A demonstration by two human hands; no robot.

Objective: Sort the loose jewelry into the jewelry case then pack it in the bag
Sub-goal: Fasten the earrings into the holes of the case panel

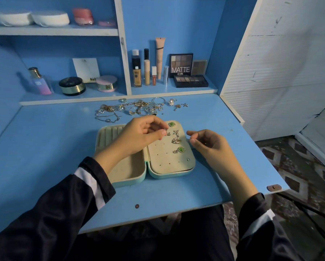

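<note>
Jewelry case [163, 175] lies open beneath left hand [139, 136], which pinches a small earring [164, 131]; right hand [207, 144] loosely curled beside it; far palette [181, 65] reads "MATTE".

Jewelry case [159, 174]: matt velvety beige lining, smooth mint shell. Loose jewelry [137, 108]: shiny metal. Table [54, 147]: smooth matt blue laminate.
</note>
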